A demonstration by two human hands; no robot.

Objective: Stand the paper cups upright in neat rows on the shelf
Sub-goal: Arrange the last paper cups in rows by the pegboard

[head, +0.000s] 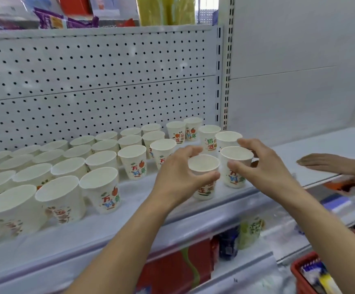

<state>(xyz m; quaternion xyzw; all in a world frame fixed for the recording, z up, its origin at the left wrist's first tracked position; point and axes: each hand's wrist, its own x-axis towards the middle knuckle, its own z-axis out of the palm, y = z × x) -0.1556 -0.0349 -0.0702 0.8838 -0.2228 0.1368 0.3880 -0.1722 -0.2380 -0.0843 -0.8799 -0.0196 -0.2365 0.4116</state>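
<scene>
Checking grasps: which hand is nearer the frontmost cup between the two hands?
Left. The left hand curls round the frontmost cup; the right hand holds the neighbouring cup to its right.

White paper cups, red-green-blue prints

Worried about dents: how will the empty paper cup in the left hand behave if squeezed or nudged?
Probably light: the paper cup looks empty. Its thin wall would likely buckle if the left hand squeezes. Narrow-based, it may tip when nudged.
</scene>
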